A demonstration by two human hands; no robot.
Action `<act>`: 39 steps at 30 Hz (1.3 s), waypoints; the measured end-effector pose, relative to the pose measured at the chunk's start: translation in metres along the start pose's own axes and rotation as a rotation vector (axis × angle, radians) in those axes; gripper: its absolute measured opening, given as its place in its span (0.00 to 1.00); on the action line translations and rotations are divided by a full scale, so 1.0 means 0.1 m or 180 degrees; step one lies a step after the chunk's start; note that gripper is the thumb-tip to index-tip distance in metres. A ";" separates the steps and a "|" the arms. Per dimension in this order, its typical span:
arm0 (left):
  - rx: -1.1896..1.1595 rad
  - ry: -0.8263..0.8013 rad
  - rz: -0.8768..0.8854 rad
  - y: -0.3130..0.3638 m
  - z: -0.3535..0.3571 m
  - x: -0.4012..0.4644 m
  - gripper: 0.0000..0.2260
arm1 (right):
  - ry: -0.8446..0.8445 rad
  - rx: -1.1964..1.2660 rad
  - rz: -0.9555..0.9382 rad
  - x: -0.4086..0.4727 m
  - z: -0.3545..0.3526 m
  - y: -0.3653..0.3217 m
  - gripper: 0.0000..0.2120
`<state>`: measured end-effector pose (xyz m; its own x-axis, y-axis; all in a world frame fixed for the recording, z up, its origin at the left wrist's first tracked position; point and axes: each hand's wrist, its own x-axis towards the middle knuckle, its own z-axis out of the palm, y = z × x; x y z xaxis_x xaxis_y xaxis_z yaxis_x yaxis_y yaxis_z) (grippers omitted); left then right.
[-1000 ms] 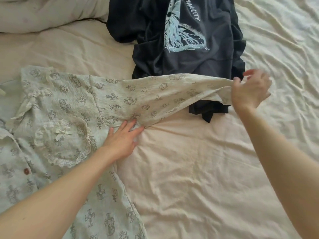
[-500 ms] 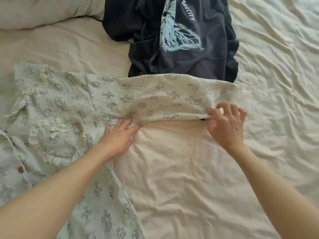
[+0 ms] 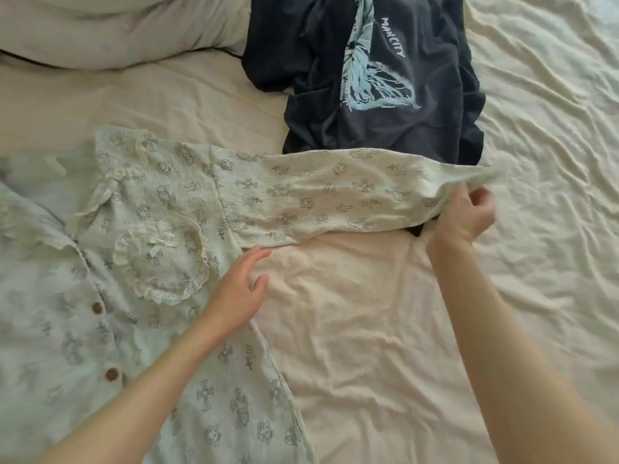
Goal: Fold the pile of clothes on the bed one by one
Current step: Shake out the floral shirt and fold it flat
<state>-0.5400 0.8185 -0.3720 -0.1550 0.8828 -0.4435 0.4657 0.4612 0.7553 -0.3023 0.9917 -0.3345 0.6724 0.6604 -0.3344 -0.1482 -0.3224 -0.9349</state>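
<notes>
Fingers (image 3: 452,199) pinch crinkled printed sleeve (image 3: 335,192) cuff.

A cream pillow (image 3: 110,26) lies at the top left of my wrinkled cream bedsheet (image 3: 368,329), resting on it.

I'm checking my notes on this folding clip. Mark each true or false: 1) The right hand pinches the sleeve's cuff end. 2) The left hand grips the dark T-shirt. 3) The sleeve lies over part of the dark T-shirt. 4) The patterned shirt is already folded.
1) The right hand pinches the cuff end of the sleeve: true.
2) False: the left hand lies open at the patterned shirt, apart from the dark T-shirt.
3) True.
4) False: it lies spread out, sleeve extended.
</notes>
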 end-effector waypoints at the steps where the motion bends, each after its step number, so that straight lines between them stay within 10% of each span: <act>1: -0.0363 0.0089 -0.0176 0.01 -0.07 -0.06 0.15 | -0.0324 -0.0232 -0.0475 -0.21 0.10 0.00 0.07; 4: -0.1833 0.0278 -0.0836 0.06 -0.35 -0.20 0.08 | -0.1562 -0.0792 -0.1403 -0.97 0.30 0.15 0.06; 9: -0.4362 0.0365 -0.1311 -0.08 -1.02 -0.38 0.31 | -0.3522 -0.1277 -0.2699 -2.25 0.27 0.62 0.06; 17: -0.3455 0.1081 -0.1992 -0.88 -1.36 -1.27 0.17 | -0.4923 -0.1716 -0.3572 -3.16 -0.40 1.39 0.04; 21: -0.3338 0.2068 -0.2158 -1.11 -1.33 -1.63 0.07 | -0.4419 -0.1959 -0.2844 -3.17 -0.55 1.43 0.09; 29: -0.0839 0.3567 -0.1945 -1.59 -1.57 -2.22 0.12 | -0.3286 -0.2461 -0.0103 -2.96 -0.46 1.40 0.14; 39: -0.1680 0.2711 -0.2818 -2.11 -1.39 -2.25 0.17 | -0.2637 -0.0762 0.2319 -2.75 0.52 1.25 0.19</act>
<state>-0.7247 0.5350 -0.3646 -0.8093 -0.0387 -0.5861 -0.4338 0.7120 0.5521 -0.5436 0.8052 -0.3656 -0.2191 0.4794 -0.8498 -0.1059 -0.8775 -0.4678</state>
